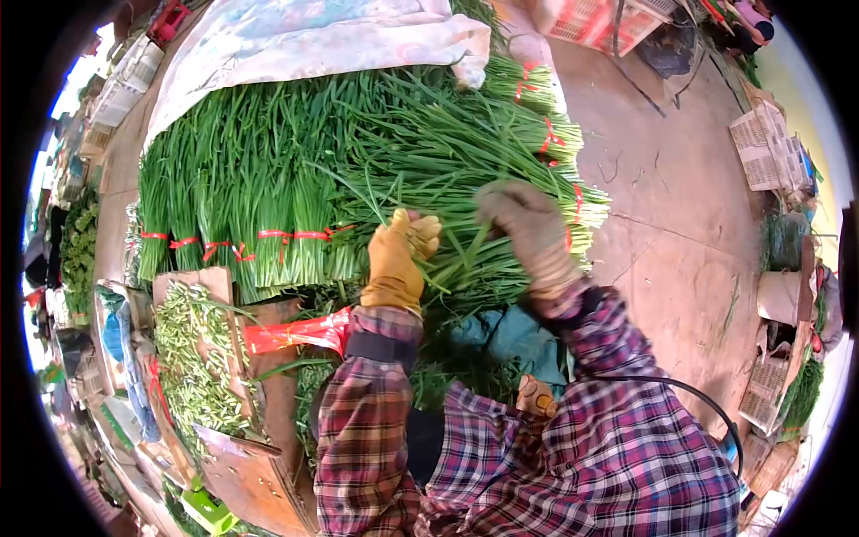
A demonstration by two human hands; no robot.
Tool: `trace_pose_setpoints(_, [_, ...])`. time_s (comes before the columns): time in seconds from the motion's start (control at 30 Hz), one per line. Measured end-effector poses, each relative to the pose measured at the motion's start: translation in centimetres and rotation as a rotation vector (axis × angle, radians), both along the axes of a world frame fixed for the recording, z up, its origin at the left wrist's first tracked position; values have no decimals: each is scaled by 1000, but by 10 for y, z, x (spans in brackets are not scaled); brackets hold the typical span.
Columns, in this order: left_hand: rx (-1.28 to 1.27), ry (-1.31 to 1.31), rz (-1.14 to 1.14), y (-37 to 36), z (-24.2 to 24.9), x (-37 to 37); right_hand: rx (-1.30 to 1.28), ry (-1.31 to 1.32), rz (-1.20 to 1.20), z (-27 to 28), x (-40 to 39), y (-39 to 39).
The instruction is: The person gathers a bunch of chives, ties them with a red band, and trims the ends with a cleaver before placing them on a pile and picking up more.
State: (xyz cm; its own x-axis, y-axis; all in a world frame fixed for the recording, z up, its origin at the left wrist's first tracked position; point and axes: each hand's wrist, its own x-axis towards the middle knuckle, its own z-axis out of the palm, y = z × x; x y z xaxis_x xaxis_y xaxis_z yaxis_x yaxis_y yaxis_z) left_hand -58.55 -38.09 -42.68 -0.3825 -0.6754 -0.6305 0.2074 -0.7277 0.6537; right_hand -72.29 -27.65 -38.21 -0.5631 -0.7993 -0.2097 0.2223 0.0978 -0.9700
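Observation:
My left hand (398, 255), in a yellow work glove, is closed with its fingers curled round a few long, thin garlic chive leaves (371, 190). Loose leaf ends stick out above and below the fist. My right hand (530, 224), in a greyish-brown glove, hovers over the leaves to the right. It is smeared by motion, and its fingers are partly hidden, so its grip cannot be made out. Under and beyond both hands lies a thick pile of garlic chives (420, 143). Bundles (275, 219) tied with red bands line its left front, and more tied ends (580, 210) face right.
A pale cloth (322, 45) covers the pile's far part. Cut stem ends (197, 358) lie on a board at the left, beside red plastic ties (300, 333). A blue-green cloth (519, 345) is near my body. Crates (761, 143) stand along the right, beyond bare floor (662, 215).

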Motion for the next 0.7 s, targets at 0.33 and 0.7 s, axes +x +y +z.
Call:
trace_pose_setpoints(0.33, [-83,-26,2,-19,36,14,-52,564,25,-53,-16,-18])
trace_pose_setpoints(0.7, [-116,352,208,-61,75,54,429,1422,214,-77,-91,49])
